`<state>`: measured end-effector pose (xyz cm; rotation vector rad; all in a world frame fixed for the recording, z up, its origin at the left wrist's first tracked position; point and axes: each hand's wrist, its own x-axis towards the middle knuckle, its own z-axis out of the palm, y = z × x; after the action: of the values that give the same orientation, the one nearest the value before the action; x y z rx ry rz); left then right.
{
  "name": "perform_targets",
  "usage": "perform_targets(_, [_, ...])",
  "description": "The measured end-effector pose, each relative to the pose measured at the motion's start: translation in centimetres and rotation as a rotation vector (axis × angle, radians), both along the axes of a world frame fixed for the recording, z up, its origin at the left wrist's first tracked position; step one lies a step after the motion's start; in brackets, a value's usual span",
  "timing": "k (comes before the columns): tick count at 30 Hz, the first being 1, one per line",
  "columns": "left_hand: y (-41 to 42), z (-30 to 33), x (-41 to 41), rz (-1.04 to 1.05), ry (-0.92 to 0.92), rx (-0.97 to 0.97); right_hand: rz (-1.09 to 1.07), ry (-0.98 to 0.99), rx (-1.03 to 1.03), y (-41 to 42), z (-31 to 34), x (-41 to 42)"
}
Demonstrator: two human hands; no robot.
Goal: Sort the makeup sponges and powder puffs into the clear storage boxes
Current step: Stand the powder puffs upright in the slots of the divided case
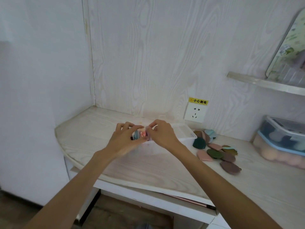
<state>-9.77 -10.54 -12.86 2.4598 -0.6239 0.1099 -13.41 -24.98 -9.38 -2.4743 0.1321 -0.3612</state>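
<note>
At table centre, work area: a clear storage box [166, 142] lies long-side across the pale wood-grain table [148, 176], with both hands meeting over its 9 o'clock end.
Left hand [125, 138]: fingers curled, thumb and forefinger pinching a small bunch of puffs [140, 135] at the box's left end; blue, pink and mauve edges show between the two hands.
Right hand [162, 132]: fingers bent, tips pinching the same bunch from its 3 o'clock side; the two hands are almost touching.
Bunch position: held at the box's rim; whether it rests inside the box cannot be told.
Loose powder puffs [216, 150]: a scattered pile flat on the table at 3 o'clock of the box, just beside it; colours are dark green, pink, olive, mauve, brown and pale teal, several overlapping.
Lidded box [280, 139]: at the far 3 o'clock edge, well apart from the hands; clear walls, blue rim, rounded pink and peach sponges visible through the lower part, dark shapes above.
Wall socket [195, 112]: at 12 o'clock behind the clear box, white, with a yellow warning label [198, 101] just above.
Shelf [264, 82]: at 2 o'clock, carrying a tilted floral-patterned item [290, 45].
</note>
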Motion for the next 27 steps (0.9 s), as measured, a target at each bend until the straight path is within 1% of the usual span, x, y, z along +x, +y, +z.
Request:
perform_targets(2, [0.8, 0.9, 0.0, -0.032, 0.038, -0.054, -0.016, -0.053, -0.054, -0.6, 0.3, -0.3])
perform_targets(4, [1.7, 1.9, -0.4, -0.034, -0.101, -0.114, 0.021, -0.146, -0.102, -1.1, 0.3, -0.8])
perform_targets(5, [2.0, 2.3, -0.8, -0.034, -0.183, -0.109, 0.061, -0.201, -0.141, -1.3, 0.1, -1.1])
perform_targets(7, [2.3, 2.8, -1.3, -0.055, -0.262, -0.033, 0.139, -0.316, -0.251, -1.6, -0.7, -1.7])
perform_targets(9, [2.2, 2.7, -1.8, -0.095, -0.274, 0.108, 0.202, -0.364, -0.370, -1.8, -1.9, -2.2])
perform_targets(12, [2.1, 1.2, -2.2, -0.167, -0.300, 0.296, 0.267, -0.244, -0.531, -1.7, -3.7, -2.8])
perform_targets(14, [2.2, 0.5, -2.1, -0.178, -0.289, 0.332, 0.257, -0.247, -0.531, -1.6, -4.0, -2.8])
perform_targets(18, [2.1, 0.9, -2.3, -0.171, -0.179, 0.249, 0.240, -0.272, -0.524, -1.2, -3.2, -2.8])
perform_targets(21, [1.7, 0.5, -2.6, -0.190, -0.224, 0.327, 0.271, -0.190, -0.533, -1.0, -3.6, -3.0])
perform_targets(23, [1.6, 0.6, -2.5, -0.189, -0.251, 0.374, 0.269, -0.174, -0.506, -0.9, -3.8, -2.9])
perform_targets(26, [1.6, 1.4, -1.8, -0.172, -0.202, 0.423, 0.298, -0.122, -0.435, -0.7, -3.3, -2.7])
perform_targets(27, [1.5, 1.8, -1.4, -0.148, -0.192, 0.410, 0.312, -0.117, -0.394, -0.8, -3.2, -2.7])
